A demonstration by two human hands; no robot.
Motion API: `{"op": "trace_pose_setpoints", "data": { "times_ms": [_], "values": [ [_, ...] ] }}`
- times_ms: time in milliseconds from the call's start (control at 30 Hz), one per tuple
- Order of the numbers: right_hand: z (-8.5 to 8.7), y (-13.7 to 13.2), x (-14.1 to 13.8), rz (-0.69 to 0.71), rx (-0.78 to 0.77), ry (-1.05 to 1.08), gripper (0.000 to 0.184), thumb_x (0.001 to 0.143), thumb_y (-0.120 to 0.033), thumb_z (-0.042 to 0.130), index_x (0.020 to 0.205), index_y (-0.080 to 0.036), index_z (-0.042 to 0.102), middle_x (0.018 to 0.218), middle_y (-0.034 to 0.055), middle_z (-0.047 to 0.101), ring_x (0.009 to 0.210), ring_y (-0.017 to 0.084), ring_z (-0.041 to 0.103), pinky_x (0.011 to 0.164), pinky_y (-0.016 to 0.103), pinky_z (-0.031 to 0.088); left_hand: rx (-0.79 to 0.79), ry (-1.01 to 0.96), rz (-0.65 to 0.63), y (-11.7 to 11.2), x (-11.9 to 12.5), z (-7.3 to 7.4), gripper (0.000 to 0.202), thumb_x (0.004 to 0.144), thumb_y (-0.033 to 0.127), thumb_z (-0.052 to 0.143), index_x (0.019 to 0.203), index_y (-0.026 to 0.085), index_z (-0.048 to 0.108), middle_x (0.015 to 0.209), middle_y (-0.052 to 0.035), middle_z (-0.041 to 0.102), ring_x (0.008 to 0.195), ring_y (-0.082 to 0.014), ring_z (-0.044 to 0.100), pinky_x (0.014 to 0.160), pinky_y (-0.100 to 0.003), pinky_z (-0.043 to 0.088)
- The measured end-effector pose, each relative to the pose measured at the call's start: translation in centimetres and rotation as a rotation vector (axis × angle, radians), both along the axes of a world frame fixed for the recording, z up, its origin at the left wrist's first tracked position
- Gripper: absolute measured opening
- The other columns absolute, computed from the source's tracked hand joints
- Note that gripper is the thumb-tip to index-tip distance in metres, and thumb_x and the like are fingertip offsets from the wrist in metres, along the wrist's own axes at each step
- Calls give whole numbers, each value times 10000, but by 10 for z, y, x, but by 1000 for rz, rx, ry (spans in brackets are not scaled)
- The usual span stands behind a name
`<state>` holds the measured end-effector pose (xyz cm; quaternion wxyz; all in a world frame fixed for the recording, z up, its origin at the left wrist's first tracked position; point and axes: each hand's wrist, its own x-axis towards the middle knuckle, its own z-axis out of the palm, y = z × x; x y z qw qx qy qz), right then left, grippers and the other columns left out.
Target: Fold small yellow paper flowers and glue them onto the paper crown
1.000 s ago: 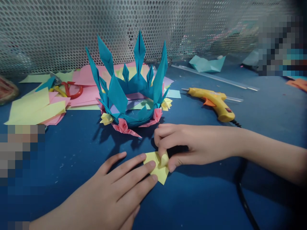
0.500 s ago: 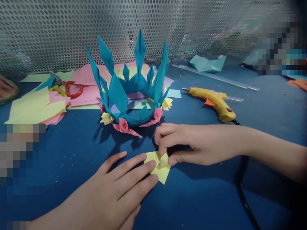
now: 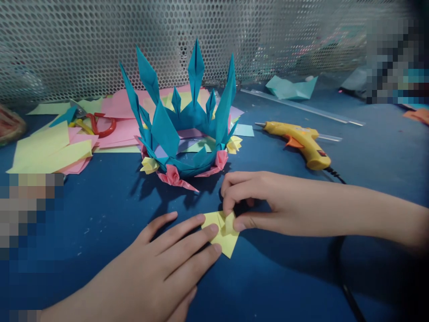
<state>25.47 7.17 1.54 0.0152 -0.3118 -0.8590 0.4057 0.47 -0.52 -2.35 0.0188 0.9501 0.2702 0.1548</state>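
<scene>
A small folded yellow paper piece (image 3: 223,235) lies on the blue table (image 3: 110,210) in front of me. My left hand (image 3: 161,264) lies flat, fingers stretched out, with the fingertips pressing the paper's left part. My right hand (image 3: 258,201) reaches in from the right and pinches a raised flap of the yellow paper between thumb and forefinger. Just behind the hands stands a teal origami crown (image 3: 182,120) with tall points and small pink and yellow paper flowers round its base.
A yellow glue gun (image 3: 300,141) lies to the right, its black cord (image 3: 348,295) running toward me. Pink, yellow and green paper sheets (image 3: 50,147) and red-handled scissors (image 3: 100,127) lie at the left. A perforated metal screen (image 3: 83,40) closes the back. A teal folded paper (image 3: 290,88) lies behind.
My right hand has shifted slightly to the right while pinching the flap, pulling it a little. The left hand and the crown have stayed where they were.
</scene>
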Motion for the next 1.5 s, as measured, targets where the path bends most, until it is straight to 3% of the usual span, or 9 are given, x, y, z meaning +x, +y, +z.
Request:
{"op": "trace_pose_setpoints", "data": {
  "times_ms": [167, 367, 500, 733, 867, 967, 1167, 1367, 1500],
  "values": [
    [-5, 6, 2, 55, -32, 45, 149, 939, -297, 519, 893, -194, 616, 940, 21, 555, 826, 130, 554, 726, 262, 443, 9, -8, 10, 1, 0, -2, 390, 938, 166, 333, 1224, 268, 578, 1351, 84, 569, 1295, -93, 445, 1165, -270, 96],
    [-5, 2, -3, -5, 8, 43, 124, 918, -266, 556, 828, -182, 578, 884, 5, 545, 780, 110, 531, 675, 227, 427, -11, -12, -6, 1, 0, -2, 370, 964, 226, 324, 1240, 268, 567, 1371, 76, 551, 1298, -105, 443, 1170, -271, 58],
    [-3, -1, -5, -16, 35, 33, 115, 906, -211, 558, 798, -174, 553, 866, 4, 540, 806, 114, 527, 704, 226, 422, -62, 19, 28, 0, 1, 3, 381, 957, 180, 331, 1250, 275, 555, 1368, 93, 552, 1308, -84, 430, 1169, -249, 57],
    [-2, 10, 5, 159, -87, 90, 102, 929, -254, 550, 932, -166, 602, 984, 43, 554, 894, 137, 546, 805, 270, 446, -112, 41, 63, -3, 2, 14, 408, 904, 128, 385, 1246, 259, 567, 1383, 46, 542, 1307, -134, 446, 1129, -304, 294],
    [-1, 12, 5, 201, -21, 78, 89, 934, -189, 534, 894, -167, 610, 962, 36, 532, 918, 129, 539, 820, 250, 434, -126, -22, 172, -5, 1, 13, 368, 921, 185, 401, 1240, 266, 566, 1392, -8, 522, 1299, -170, 442, 1090, -333, 351],
    [-3, 5, 0, 167, 42, 106, 103, 938, -162, 503, 866, -159, 577, 904, 31, 520, 864, 127, 528, 755, 236, 431, -110, -90, 173, -5, 0, 11, 352, 926, 188, 428, 1247, 270, 547, 1329, -19, 561, 1280, -137, 441, 1102, -282, 310],
    [-8, -13, -12, -4, 179, 53, 69, 887, -153, 519, 884, -138, 586, 867, 35, 521, 777, 145, 517, 675, 267, 409, -124, -46, 114, -3, -1, 5, 355, 937, 186, 384, 1247, 251, 545, 1347, 60, 573, 1310, -74, 414, 1153, -208, 119],
    [-5, -14, -16, -21, 142, 59, 110, 896, -229, 583, 832, -148, 620, 812, 14, 529, 787, 138, 529, 673, 245, 405, -28, -46, 51, -2, -3, -3, 382, 933, 196, 364, 1270, 217, 544, 1355, 38, 572, 1301, -99, 444, 1164, -242, 117],
    [-7, -10, -15, -1, 87, 106, 130, 903, -201, 583, 788, -162, 631, 784, 3, 533, 802, 131, 529, 684, 233, 406, -57, -34, 61, -3, -1, 1, 411, 909, 137, 359, 1269, 213, 542, 1359, 49, 563, 1301, -91, 446, 1164, -246, 135]
  ]
}}
